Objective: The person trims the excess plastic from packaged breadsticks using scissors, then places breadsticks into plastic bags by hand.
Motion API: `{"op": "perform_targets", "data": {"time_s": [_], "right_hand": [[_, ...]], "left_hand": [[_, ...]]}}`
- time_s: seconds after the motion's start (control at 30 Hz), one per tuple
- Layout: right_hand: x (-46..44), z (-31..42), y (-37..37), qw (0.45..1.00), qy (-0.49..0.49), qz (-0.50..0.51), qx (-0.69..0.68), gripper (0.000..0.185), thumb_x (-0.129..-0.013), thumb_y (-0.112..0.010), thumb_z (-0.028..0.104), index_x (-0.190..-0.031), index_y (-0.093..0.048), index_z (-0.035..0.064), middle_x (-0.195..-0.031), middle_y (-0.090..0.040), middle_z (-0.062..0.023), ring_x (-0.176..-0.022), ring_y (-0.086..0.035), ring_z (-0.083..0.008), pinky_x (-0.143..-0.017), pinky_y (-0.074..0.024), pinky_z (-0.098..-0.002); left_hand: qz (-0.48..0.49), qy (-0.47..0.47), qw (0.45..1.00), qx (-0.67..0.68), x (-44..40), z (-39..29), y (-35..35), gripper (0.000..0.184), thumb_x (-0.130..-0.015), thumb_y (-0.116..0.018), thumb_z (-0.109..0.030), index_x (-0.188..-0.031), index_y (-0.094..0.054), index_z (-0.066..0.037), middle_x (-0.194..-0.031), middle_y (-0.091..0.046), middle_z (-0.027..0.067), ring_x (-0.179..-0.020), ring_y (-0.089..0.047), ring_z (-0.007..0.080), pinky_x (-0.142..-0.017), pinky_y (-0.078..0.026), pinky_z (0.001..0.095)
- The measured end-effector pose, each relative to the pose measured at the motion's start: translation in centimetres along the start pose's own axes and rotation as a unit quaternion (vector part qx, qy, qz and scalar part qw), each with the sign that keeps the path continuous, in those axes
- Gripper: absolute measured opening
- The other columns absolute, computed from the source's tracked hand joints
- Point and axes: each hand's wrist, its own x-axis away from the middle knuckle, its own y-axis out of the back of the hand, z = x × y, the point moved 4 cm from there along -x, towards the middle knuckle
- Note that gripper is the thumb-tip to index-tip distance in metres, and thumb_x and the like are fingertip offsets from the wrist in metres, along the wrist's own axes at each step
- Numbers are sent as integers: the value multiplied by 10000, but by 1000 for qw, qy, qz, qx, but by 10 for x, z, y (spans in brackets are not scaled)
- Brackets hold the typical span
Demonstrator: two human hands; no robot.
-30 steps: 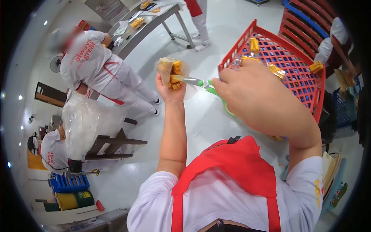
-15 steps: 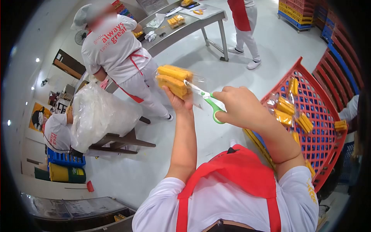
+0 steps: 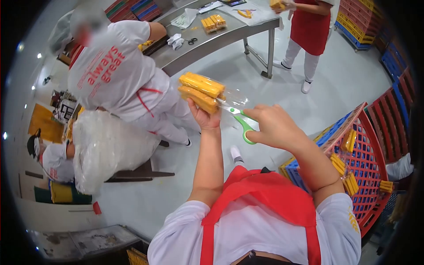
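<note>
A clear plastic pack of yellow bread-like sticks (image 3: 201, 86) rests upheld in my left hand (image 3: 206, 118), whose fingers wrap its underside. My right hand (image 3: 276, 126) grips a pair of scissors (image 3: 242, 123) with green handles and white near the pivot. Their blades reach the loose plastic at the right end of the pack. Whether the blades are cutting through the film cannot be made out.
At right, a red plastic crate (image 3: 370, 194) holds several similar packs. A metal table (image 3: 212, 42) bears another pack and small black scissors (image 3: 191, 41). Co-workers (image 3: 119, 66) (image 3: 309, 31) stand nearby. A large clear plastic bag (image 3: 110, 145) sits at left.
My view has shifted, and I have moved relative to the table and crate. Both hands keep hold of the pack and scissors. The co-worker at upper right now shows a pack in hand.
</note>
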Motion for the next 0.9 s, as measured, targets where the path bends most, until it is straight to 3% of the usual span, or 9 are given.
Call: {"op": "perform_targets", "data": {"time_s": [0.3,0.43,0.5,0.73,0.8,0.87,0.9], "right_hand": [[-185,-55,2,997,18,-68,12,420,-633,-581,184,-1013,-565,5,-836,-575,-142,-766,-544,-276,-745,-369,-338],[-239,-76,14,998,9,-44,35,404,-618,-585,169,-985,-575,2,-804,-573,-139,-734,-544,-287,-701,-393,-358],[-269,-85,20,998,36,-25,38,388,-599,-582,158,-955,-588,6,-755,-565,-145,-683,-543,-300,-635,-411,-385],[-349,-108,58,990,19,117,83,368,-578,-570,158,-907,-586,-5,-708,-542,-166,-643,-534,-312,-586,-421,-385],[-368,-122,70,994,68,73,48,226,-587,-566,182,-675,-532,-23,-548,-478,-180,-558,-506,-338,-527,-403,-398],[-386,-137,84,992,102,62,48,235,-581,-562,192,-669,-523,-22,-545,-477,-178,-550,-498,-340,-521,-395,-403],[-395,-145,94,990,92,90,55,291,-568,-570,175,-777,-557,-27,-606,-500,-173,-577,-506,-322,-534,-399,-385]], "left_hand": [[65,122,990,25,-188,-13,35,571,-752,-562,-441,-1212,-420,-136,-1222,-452,45,-1140,-407,250,-971,-297,454],[-20,151,988,20,-240,-18,63,602,-753,-549,-484,-1227,-398,-144,-1231,-442,43,-1147,-401,252,-978,-288,454],[-54,83,995,-29,-268,-26,76,605,-764,-494,-531,-1233,-388,-165,-1236,-437,35,-1144,-402,253,-980,-284,451],[-127,12,991,-49,-339,-41,94,586,-796,-379,-578,-1230,-390,-185,-1234,-440,27,-1116,-429,253,-942,-340,457],[-131,-33,990,-40,-366,-47,108,596,-797,-358,-591,-1227,-393,-180,-1228,-442,27,-1105,-440,256,-913,-362,475],[-141,-55,988,-42,-385,-44,113,604,-797,-337,-603,-1222,-402,-178,-1215,-454,27,-1093,-448,257,-909,-364,473],[-145,-63,987,-44,-396,-40,112,613,-798,-316,-614,-1216,-410,-176,-1201,-465,28,-1081,-456,258,-904,-366,472]]}}
